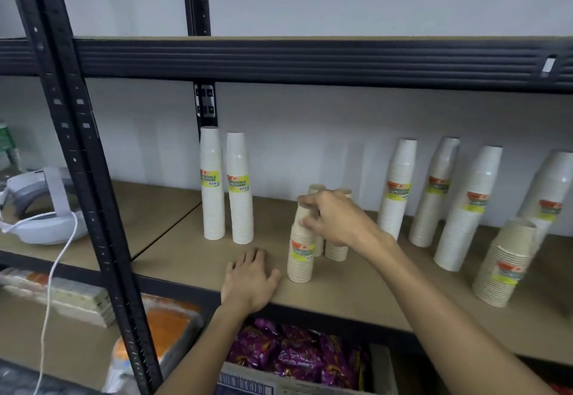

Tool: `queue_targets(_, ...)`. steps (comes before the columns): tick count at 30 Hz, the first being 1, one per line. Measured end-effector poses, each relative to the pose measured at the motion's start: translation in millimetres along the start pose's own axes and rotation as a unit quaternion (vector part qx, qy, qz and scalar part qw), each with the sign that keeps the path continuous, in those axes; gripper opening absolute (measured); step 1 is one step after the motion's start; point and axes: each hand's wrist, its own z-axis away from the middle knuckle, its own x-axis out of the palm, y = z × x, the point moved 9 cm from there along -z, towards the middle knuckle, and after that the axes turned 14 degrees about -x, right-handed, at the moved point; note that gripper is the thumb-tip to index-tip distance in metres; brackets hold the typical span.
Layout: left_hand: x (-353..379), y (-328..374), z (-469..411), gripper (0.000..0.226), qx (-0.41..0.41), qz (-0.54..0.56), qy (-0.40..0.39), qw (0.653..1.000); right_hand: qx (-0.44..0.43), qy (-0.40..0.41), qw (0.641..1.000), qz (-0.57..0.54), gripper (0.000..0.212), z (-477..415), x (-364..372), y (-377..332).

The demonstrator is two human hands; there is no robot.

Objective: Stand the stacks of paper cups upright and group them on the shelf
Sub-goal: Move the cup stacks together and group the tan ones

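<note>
Cardboard box (248, 385): lowest and nearest, below the shelf's front edge; holds purple packets (297, 357).
Shelf (356, 295): brown board on a black frame; carries all the cup stacks.
Left hand (249, 280): palm down on the shelf board at its front edge. The fingers are straight and spread, released, holding nothing. It lies just left of the front short stack, apart from it.
Front short stack (300, 261): nested paper cups, narrow end up, standing upright near the middle of the shelf board; a yellow-green label on its side.
Right hand (336, 221): reaches in from the right. The fingers are curled round the upper part of the front short stack, grasping it; the fingertips are blurred.
Two short stacks (336, 253): upright, directly behind the front short stack, partly hidden by the right hand. Whether they touch each other cannot be told.
Wide stack (505, 267): broader cups, standing at the right, near the front edge.
Two tall stacks (240, 190): upright, side by side at the back left, just beside the rear post and near the wall.
Four tall stacks (397, 190): in a row at the back right, tops tilted to the right in this wide-angle view.
Headset (40, 211): white, on the neighbouring shelf bay at the left; a white cable (52, 270) hangs over the edge.
Wall (310, 134): pale, behind the shelf.
</note>
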Motion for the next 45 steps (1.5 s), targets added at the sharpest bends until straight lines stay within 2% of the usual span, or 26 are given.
queue_targets(3,1.4,-0.9,-0.8,0.052,-0.006,-0.003,-0.004,1.0,0.002,0.068,0.992,-0.106,0.062,10.2,15.7,3.3)
queue_targets(6,2.3,-1.5,0.2,0.053,-0.006,-0.006,-0.003,1.0,0.024,0.17,0.964,-0.203,0.081,24.5,41.0,10.6)
queue_targets(8,1.6,-1.3,0.5,0.054,-0.005,-0.003,-0.001,1.0,0.045,0.246,0.936,-0.246,0.096,36.3,52.5,15.8)
queue_targets(12,1.2,-0.3,-1.7,0.051,-0.005,-0.007,0.004,1.0,0.067,0.301,0.912,-0.272,0.113,53.9,76.1,20.9)
queue_targets(15,1.8,-2.1,-1.4,0.053,-0.009,-0.006,0.005,1.0,0.139,0.287,0.913,-0.254,0.103,71.5,104.9,30.3)
queue_targets(19,1.0,-1.6,-0.4,0.056,-0.009,-0.009,0.007,1.0,0.187,0.228,0.929,-0.224,0.055,74.0,122.1,41.5)
queue_targets(21,1.2,-2.1,-1.2,0.05,-0.012,-0.006,0.005,1.0,0.202,0.228,0.926,-0.223,0.048,75.1,121.7,49.1)
queue_targets(27,0.5,-1.2,-0.6,0.048,-0.016,-0.006,0.006,1.0,0.219,0.247,0.919,-0.215,0.045,77.0,121.8,63.2)
queue_targets(32,-0.9,-0.8,-0.2,0.049,-0.017,-0.006,0.008,1.0,0.226,0.264,0.913,-0.214,0.052,74.1,120.9,66.1)
queue_targets(45,-3.6,0.8,7.7,0.047,-0.007,0.007,-0.003,1.0,0.25,0.237,0.907,-0.241,0.05,78.0,112.6,62.3)
